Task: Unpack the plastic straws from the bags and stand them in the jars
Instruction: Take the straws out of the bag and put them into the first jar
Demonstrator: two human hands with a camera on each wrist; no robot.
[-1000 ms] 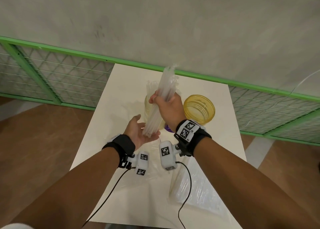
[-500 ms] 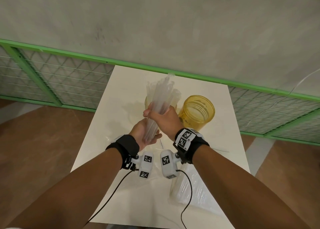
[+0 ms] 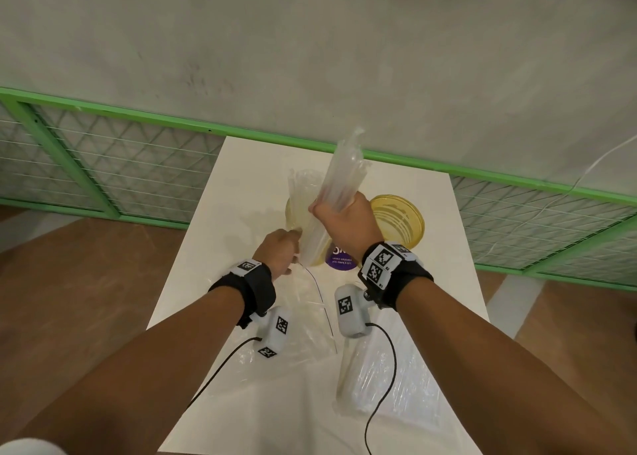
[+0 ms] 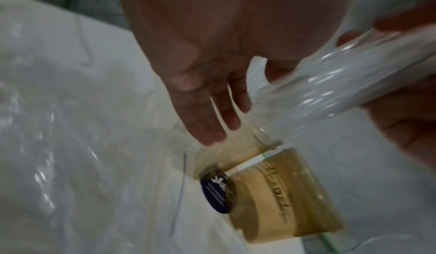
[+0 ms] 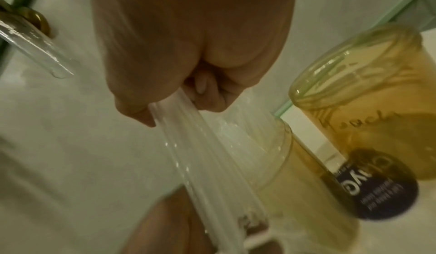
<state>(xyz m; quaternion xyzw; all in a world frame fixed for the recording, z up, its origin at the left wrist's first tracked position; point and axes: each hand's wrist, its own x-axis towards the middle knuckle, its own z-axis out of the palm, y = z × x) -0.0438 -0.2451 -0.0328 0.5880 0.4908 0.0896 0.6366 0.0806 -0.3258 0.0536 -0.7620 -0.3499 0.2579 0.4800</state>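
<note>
Above the white worktop (image 3: pixel 413 213), in the head view, the right hand (image 3: pixel 344 223) is gripping a bundle of clear straws (image 3: pixel 339 179) around its middle, fingers wrapped fully round it. The bundle is tilting, upper end toward the far wall, lower end reaching down toward the left hand (image 3: pixel 279 251). The left hand is sitting at the bundle's lower end, in front of the left jar (image 3: pixel 293 210), which is already holding upright straws. The right jar (image 3: pixel 400 220), amber and with no straws visible in it, is standing just beside the right hand. A dark round lid (image 3: pixel 341 260) is lying between the two wrists. Clear plastic bags (image 3: pixel 389 382) are lying on the near part of the worktop.

Left wrist view: the left hand (image 4: pixel 212 82) is showing its fingers (image 4: pixel 207 125) extended and slightly spread, tips over the rim of the left jar (image 4: pixel 238 146). The bundle of straws (image 4: pixel 330 82) is entering from the right, its lower end lying against these fingers; they are not curling round it. The right jar (image 4: pixel 283 198) is standing beyond, with the lid (image 4: pixel 216 194) beside it.

Right wrist view: the right hand (image 5: pixel 188 52) is closing tightly on the straws (image 5: pixel 212 155), curled fingers (image 5: pixel 207 93) and thumb pressing the bundle from opposite sides. The straws are running down from the fist beside the left jar (image 5: pixel 295 183). The right jar (image 5: pixel 377 108) is standing behind, and the lid (image 5: pixel 377 187) is leaning at its base.
</note>
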